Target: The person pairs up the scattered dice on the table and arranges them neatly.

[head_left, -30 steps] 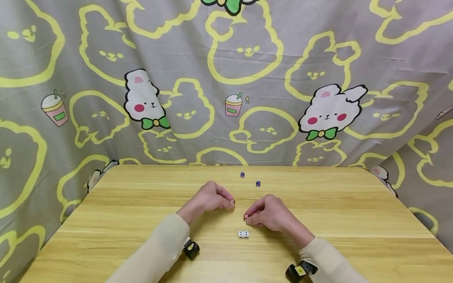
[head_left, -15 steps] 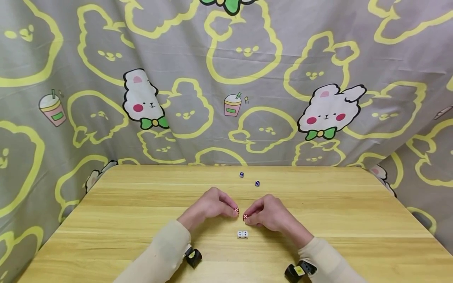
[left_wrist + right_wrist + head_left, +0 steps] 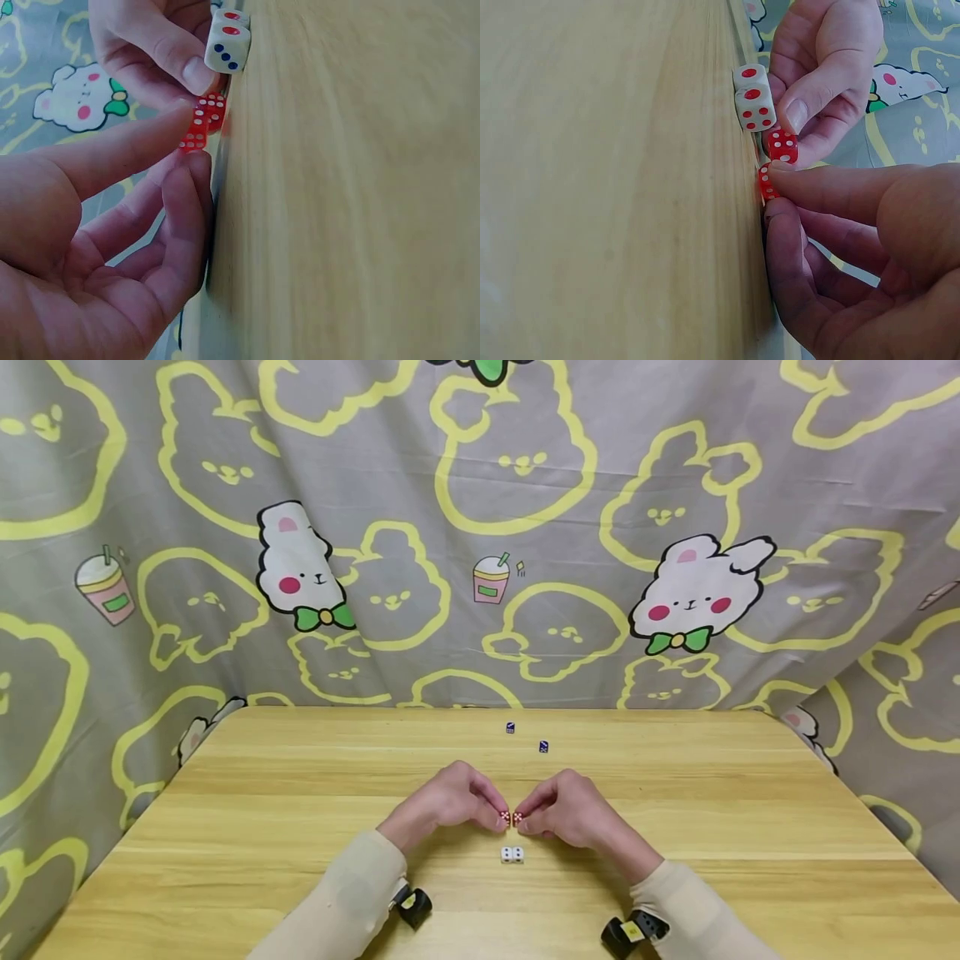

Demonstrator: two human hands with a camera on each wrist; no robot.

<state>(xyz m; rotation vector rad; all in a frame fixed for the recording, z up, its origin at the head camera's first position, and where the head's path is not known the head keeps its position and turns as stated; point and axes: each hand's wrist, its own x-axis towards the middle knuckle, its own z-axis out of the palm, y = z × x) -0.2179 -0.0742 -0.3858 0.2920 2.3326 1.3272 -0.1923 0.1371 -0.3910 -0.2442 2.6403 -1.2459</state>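
Observation:
Between thumb and fingers my left hand (image 3: 453, 797) pinches a red die (image 3: 505, 817) with white pips, low over the table. Facing it, my right hand (image 3: 573, 812) pinches a second red die (image 3: 517, 819) the same way. Only a narrow gap parts the two red dice in the head view. Nearer to me, two white dice (image 3: 512, 855) sit side by side on the wood. In the right wrist view the left hand's red die (image 3: 783, 145) shows just beyond the right hand's red die (image 3: 766, 182), beside the white dice (image 3: 754, 105).
Farther back on the wooden table (image 3: 300, 752) lie two blue dice, one blue die (image 3: 510, 727) left of and behind the other blue die (image 3: 543, 747). A patterned grey curtain (image 3: 420, 635) hangs along the far edge. Each wrist wears a black camera (image 3: 413, 907).
My left hand has moved right and toward me, bringing its red die close to the other one. My right hand has hardly moved. The white and blue dice stay put.

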